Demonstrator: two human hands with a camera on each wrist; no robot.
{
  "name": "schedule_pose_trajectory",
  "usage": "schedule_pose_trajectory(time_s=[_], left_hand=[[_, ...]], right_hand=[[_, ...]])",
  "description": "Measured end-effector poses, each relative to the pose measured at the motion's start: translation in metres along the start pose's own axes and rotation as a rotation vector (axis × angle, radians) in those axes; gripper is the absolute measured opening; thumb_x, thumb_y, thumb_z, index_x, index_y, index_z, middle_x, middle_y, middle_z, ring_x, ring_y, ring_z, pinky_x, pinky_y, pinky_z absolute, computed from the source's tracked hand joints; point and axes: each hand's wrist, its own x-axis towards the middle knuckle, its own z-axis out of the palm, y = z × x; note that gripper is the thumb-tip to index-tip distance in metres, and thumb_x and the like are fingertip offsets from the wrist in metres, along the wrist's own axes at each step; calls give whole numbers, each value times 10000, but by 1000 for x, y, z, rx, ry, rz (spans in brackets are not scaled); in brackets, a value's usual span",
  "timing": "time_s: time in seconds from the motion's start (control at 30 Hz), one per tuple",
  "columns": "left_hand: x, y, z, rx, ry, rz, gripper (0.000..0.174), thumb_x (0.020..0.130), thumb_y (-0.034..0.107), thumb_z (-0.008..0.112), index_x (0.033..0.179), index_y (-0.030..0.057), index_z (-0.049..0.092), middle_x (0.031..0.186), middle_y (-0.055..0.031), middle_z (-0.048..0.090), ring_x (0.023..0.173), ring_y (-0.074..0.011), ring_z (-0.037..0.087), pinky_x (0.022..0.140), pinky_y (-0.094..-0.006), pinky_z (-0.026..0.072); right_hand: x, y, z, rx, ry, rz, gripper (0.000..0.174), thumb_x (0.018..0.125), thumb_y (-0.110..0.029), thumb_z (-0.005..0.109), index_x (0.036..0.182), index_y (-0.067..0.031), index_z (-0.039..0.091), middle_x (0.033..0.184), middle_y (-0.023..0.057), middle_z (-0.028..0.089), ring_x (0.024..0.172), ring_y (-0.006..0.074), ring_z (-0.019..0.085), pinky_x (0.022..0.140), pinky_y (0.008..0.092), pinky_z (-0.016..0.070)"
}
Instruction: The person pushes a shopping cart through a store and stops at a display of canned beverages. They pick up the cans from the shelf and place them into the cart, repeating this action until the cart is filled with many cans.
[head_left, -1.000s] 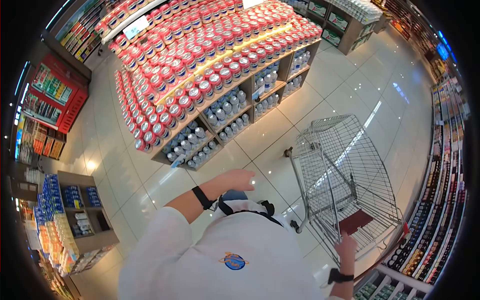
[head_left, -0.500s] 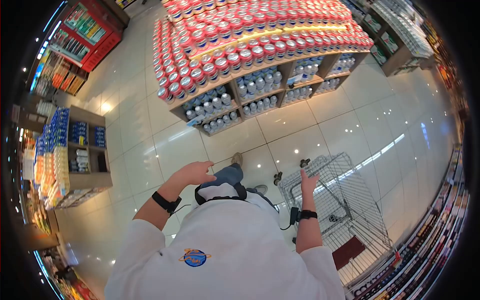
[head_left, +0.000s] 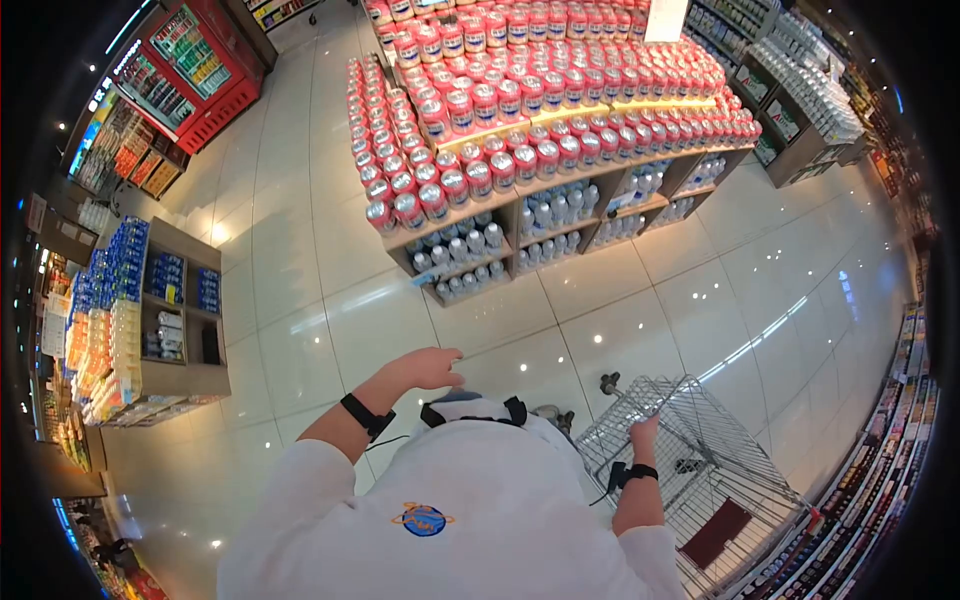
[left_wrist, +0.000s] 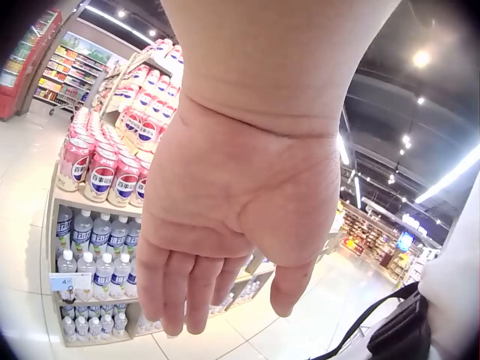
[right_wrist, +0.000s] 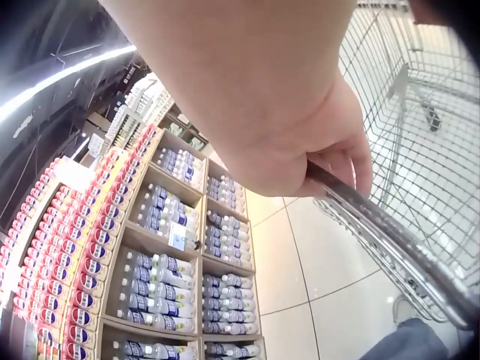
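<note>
My right hand point(head_left: 645, 432) grips the edge bar of a wire shopping cart point(head_left: 715, 533). In the right wrist view, the fingers of that hand point(right_wrist: 330, 157) curl round the metal bar point(right_wrist: 397, 240), and the cart's wire mesh spreads to the right of it. My left hand point(head_left: 432, 368) hangs in front of my waist and holds nothing. In the left wrist view, the left hand point(left_wrist: 232, 202) shows its palm, the fingers nearly straight and the thumb apart. Both wrists wear black straps.
A large display of red-topped cans point(head_left: 545, 158) stands ahead, with bottles point(head_left: 560, 208) in wooden cubbies below. A red drinks fridge point(head_left: 205, 75) is at the far left, near a shelf unit point(head_left: 185, 378). Packed shelves point(head_left: 870, 440) line the right. Tiled floor point(head_left: 370, 320) runs between.
My right hand has come off the cart's panel end, lifted over the cart and taken hold of its bar. The head view has turned, shifting the can display right. The left hand stays free.
</note>
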Motion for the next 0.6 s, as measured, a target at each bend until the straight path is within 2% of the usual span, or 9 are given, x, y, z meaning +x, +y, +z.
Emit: schedule_pose_trajectory(time_s=[0.07, 0.13, 0.27, 0.33, 0.37, 0.43, 0.47, 0.53, 0.6], left_hand=[[-5, -21, -13, -39, 41, 40, 667, 912, 438, 664, 1422, 40, 502, 1183, -202, 701, 1124, -380, 646, 955, -444, 511], [-13, -48, -24, -44, 51, 54, 660, 913, 439, 664, 1416, 41, 506, 1193, -211, 696, 1126, -388, 644, 962, -447, 510], [-37, -106, -32, 1, 19, -1, 687, 921, 480, 658, 1438, 58, 496, 1245, -186, 679, 1154, -361, 642, 979, -428, 507], [-49, -130, -34, -20, 15, -18, 686, 920, 478, 659, 1434, 54, 499, 1241, -187, 680, 1154, -363, 642, 982, -428, 505], [-54, -141, -34, -36, 16, -45, 685, 920, 477, 658, 1433, 52, 501, 1243, -187, 680, 1156, -363, 641, 984, -428, 504], [-64, -158, -35, -56, 10, -71, 685, 919, 476, 658, 1432, 50, 503, 1244, -186, 680, 1158, -363, 640, 987, -428, 503], [-68, -164, -36, -68, 4, -87, 684, 919, 472, 661, 1433, 50, 504, 1248, -186, 678, 1160, -358, 640, 987, -427, 503], [-73, -174, -40, -83, 10, -100, 683, 918, 469, 663, 1434, 50, 504, 1253, -186, 677, 1161, -354, 641, 987, -425, 503], [-76, -182, -37, -88, 30, -127, 677, 917, 452, 669, 1435, 49, 504, 1248, -181, 682, 1160, -347, 644, 988, -419, 504]], right_hand=[[-15, -14, -3, -8, -41, 39, 688, 821, 45, 605, 1461, -3, 357, 1264, 310, 606, 1160, 437, 630, 939, 480, 532], [-4, 0, 6, 110, -139, 129, 710, 868, 37, 569, 1514, -18, 277, 1111, 319, 663, 988, 407, 707, 712, 484, 598], [-35, -42, 10, 55, -102, 157, 653, 874, 56, 548, 1476, -2, 302, 1080, 303, 676, 961, 391, 717, 629, 463, 594], [-6, -13, 45, -102, -46, 148, 625, 875, 21, 560, 1449, 22, 312, 1082, 275, 685, 967, 395, 709, 740, 475, 588], [5, 1, 62, -103, -45, 150, 625, 875, 21, 560, 1449, 22, 312, 1082, 275, 685, 967, 395, 709, 740, 475, 588], [0, 6, 76, -290, -51, -131, 622, 871, -51, 593, 1433, 30, 339, 1132, 263, 681, 1043, 406, 688, 890, 492, 543], [-4, 9, 82, -296, -52, -131, 622, 871, -51, 593, 1433, 30, 339, 1132, 263, 681, 1043, 406, 688, 890, 492, 543], [-47, -38, 85, -161, 95, -46, 630, 855, -107, 606, 1418, 52, 372, 1193, 269, 668, 1116, 424, 653, 1011, 481, 478], [-64, -67, 103, -36, 174, -5, 646, 841, -130, 628, 1406, 79, 394, 1223, 290, 654, 1136, 454, 633, 1012, 479, 482]])
